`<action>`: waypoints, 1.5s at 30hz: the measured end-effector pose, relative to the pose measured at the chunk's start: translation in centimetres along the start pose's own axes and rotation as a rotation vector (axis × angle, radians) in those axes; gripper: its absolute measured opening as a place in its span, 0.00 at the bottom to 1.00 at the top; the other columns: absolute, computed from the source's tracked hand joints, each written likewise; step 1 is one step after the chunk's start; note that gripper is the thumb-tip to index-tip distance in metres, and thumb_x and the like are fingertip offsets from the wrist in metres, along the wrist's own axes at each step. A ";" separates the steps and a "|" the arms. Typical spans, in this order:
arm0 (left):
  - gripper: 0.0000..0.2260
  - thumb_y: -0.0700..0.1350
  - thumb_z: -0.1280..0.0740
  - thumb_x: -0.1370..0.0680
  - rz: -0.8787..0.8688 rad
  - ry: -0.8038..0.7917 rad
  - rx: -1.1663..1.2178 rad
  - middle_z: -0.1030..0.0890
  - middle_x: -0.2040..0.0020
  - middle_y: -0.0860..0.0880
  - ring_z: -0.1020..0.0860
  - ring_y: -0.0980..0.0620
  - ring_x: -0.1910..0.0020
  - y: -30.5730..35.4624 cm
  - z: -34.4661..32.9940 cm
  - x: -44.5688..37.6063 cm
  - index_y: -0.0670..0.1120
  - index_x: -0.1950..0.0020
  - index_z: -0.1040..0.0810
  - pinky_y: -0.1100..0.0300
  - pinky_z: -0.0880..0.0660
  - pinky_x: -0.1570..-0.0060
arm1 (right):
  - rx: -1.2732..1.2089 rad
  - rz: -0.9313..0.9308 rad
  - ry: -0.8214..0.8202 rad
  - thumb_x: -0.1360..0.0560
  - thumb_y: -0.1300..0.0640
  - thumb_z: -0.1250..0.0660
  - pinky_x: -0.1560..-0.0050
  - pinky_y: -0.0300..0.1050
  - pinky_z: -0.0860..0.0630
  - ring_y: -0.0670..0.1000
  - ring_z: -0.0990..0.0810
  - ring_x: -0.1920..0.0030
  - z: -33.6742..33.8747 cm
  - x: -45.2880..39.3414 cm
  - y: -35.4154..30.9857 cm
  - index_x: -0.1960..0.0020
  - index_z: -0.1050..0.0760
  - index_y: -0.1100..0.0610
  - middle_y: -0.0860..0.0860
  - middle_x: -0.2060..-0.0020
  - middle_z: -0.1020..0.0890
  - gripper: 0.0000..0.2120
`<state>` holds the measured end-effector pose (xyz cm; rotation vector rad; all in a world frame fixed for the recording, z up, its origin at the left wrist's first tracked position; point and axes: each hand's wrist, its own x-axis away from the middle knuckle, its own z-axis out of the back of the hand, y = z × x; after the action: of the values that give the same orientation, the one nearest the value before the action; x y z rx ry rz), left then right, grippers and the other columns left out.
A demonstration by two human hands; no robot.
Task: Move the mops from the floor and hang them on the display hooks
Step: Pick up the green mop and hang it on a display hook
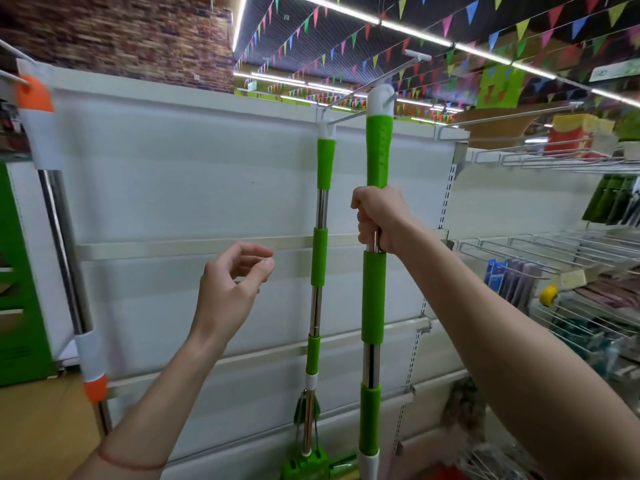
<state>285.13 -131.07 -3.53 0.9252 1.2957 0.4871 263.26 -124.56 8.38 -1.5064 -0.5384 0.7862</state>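
Observation:
My right hand [377, 220] is shut on the steel shaft of a green-and-silver mop [373, 296], held upright. Its white top cap [380, 98] sits at a long wire display hook [391, 79] that juts out from the white back panel. A second green mop [320, 258] hangs from the same hook, closer to the panel, to the left of the held one. An orange-and-white mop [65, 237] hangs at the far left from another hook. My left hand [232, 289] hovers free with fingers loosely curled, left of the hung green mop.
The white back panel [190, 185] fills the middle. Wire shelves [561, 251] with goods stand at the right, with a dusty mop head [464, 407] low beside them. A further wire hook [512, 116] projects at the upper right. A green fixture [17, 271] stands at the left edge.

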 end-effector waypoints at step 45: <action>0.06 0.49 0.30 0.26 0.094 0.105 -0.108 0.16 0.59 0.47 0.19 0.51 0.59 -4.4 1.7 -1.5 0.49 0.52 0.17 0.52 0.22 0.54 | 0.395 0.390 0.093 0.23 0.55 0.34 0.42 0.55 0.22 0.57 0.19 0.44 -4.4 -2.3 9.4 0.39 0.24 0.60 0.57 0.45 0.19 0.15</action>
<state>285.62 -135.22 -6.20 0.8823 1.3115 0.6805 263.85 -130.10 -0.66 -1.2819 -0.0078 1.0478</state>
